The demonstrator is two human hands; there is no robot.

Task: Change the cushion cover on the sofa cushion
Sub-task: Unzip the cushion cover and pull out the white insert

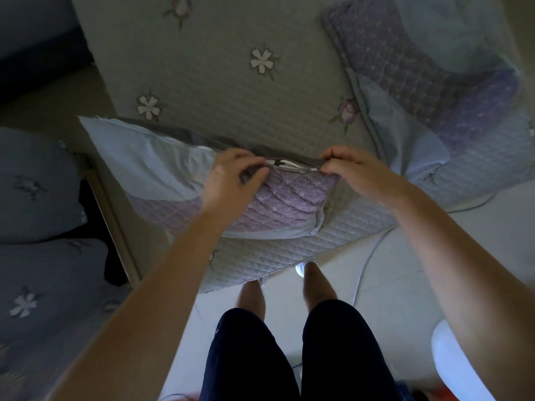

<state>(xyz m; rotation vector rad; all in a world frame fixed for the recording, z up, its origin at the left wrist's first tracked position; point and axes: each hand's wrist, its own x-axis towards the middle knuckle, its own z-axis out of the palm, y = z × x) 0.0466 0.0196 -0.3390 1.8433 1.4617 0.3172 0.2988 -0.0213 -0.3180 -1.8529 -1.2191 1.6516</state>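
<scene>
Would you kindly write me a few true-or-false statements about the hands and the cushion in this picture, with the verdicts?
1. The left hand and right hand both pinch the cushion cover beside its zipper. True.
2. That cover lies on the floor. False: it rests on the floral sofa seat, overhanging the front edge.
3. A second quilted purple cover lies on the seat to the right. True.
4. The person wears long trousers. False: they wear dark shorts, and the knees are bare.
</scene>
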